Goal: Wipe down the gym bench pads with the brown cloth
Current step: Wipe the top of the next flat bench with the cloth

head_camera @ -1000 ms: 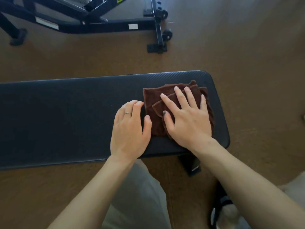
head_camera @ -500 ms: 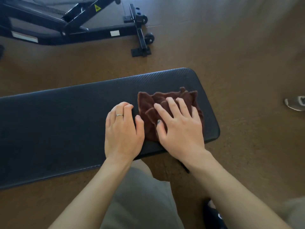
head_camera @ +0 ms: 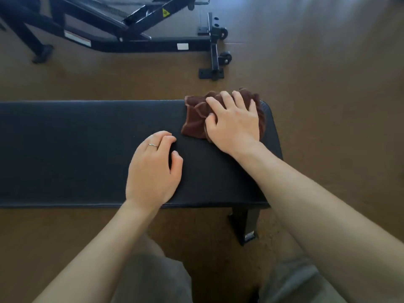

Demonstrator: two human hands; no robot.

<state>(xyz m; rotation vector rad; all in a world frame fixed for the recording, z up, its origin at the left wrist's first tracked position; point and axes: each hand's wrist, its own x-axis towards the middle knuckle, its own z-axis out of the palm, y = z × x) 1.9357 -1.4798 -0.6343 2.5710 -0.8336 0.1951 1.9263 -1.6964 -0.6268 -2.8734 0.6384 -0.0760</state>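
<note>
Right hand (head_camera: 235, 122): I see it flat, fingers spread, pressing the cloth (head_camera: 194, 119) at the pad (head_camera: 87, 149) far corner.
Left hand (head_camera: 153, 169): loosely curled, resting empty on the pad.
Around: black frame (head_camera: 140, 31) beyond, on the floor (head_camera: 328, 84).

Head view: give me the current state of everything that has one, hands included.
brown cloth: bunched, on the pad's far right corner, its edge overhanging the far side.
right hand: flat, fingers spread, pressing the cloth.
left hand: empty, fingers curled, resting on the bare pad.
bench pad: flat and level.
second bench frame: standing on the floor beyond, untouched.
</note>
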